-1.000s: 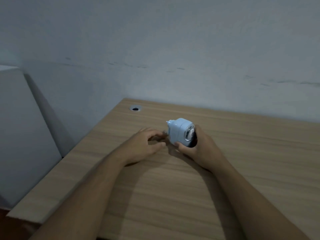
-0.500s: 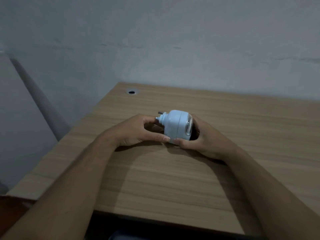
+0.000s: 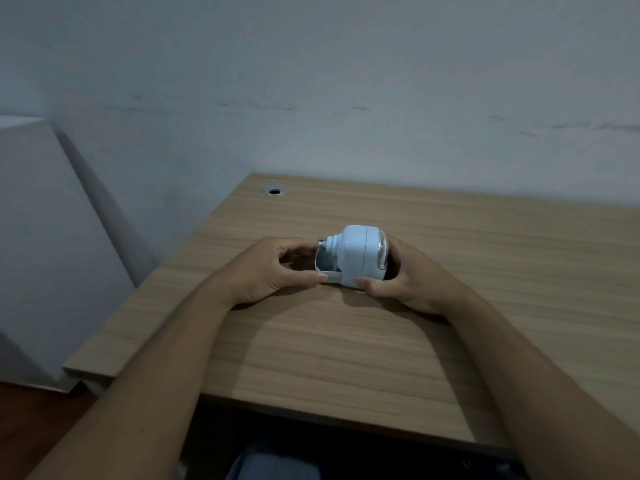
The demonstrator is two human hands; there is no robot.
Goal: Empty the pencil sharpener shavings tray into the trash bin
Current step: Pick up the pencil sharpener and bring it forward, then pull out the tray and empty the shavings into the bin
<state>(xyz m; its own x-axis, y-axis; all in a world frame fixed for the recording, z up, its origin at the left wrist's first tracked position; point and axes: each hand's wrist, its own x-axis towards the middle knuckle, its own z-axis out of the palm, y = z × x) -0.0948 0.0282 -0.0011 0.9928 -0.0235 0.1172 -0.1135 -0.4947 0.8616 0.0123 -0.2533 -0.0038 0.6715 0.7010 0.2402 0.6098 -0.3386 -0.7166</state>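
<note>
Sharpener (image 3: 360, 256), pale blue-white, sits low over the wooden surface (image 3: 346, 341) near its middle, clamped between both hands in the head view. Right hand (image 3: 405, 278) wraps the body from the right, its fingers (image 3: 372, 284) clenched under the lower edge. Shavings tray (image 3: 329, 270) sticks partway out of the sharpener's left side, pinched by the left hand (image 3: 266, 268) between thumb below and fingers above. A cable grommet (image 3: 274, 190) lies near the surface's far left corner.

Small pale-blue rounded plastic pencil sharpener (image 3: 356, 254) at centre of frame, lying on its side, metal-tipped white nozzle pointing left, clear window at its right end, pale translucent shavings tray (image 3: 327, 270) partly slid out leftward at its lower left
</note>
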